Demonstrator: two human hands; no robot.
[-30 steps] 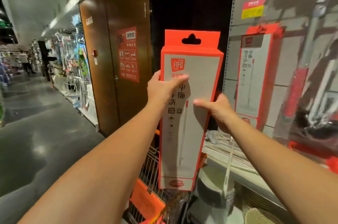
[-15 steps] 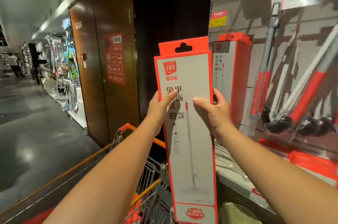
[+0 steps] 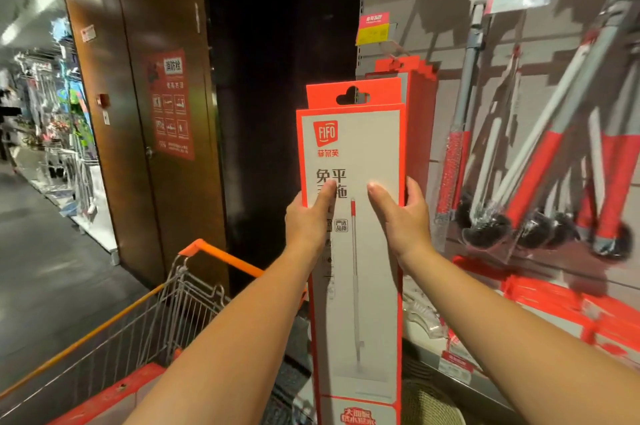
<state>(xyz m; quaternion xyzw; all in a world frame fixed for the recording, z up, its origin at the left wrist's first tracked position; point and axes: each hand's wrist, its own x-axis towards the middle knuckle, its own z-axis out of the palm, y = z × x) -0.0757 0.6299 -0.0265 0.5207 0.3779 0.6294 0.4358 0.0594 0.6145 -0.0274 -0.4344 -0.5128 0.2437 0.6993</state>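
I hold a tall, narrow red and grey mop box [image 3: 360, 286] upright in front of me with both hands. My left hand [image 3: 306, 218] grips its left edge, thumb lying across the front. My right hand [image 3: 401, 216] grips the right edge, thumb on the front and fingers behind. The box's hang tab sits just in front of more boxes of the same kind [image 3: 415, 102] hanging on the display wall.
An orange-handled wire shopping cart [image 3: 166, 317] stands below left of the box. Mops with red and grey handles [image 3: 540, 161] hang on the wall at right above a shelf edge [image 3: 460, 379]. A brown door [image 3: 152, 105] and an aisle lie to the left.
The box has moved rightward and closer to the hanging boxes on the wall. Both hands keep their hold on its edges, and the cart has come into view below.
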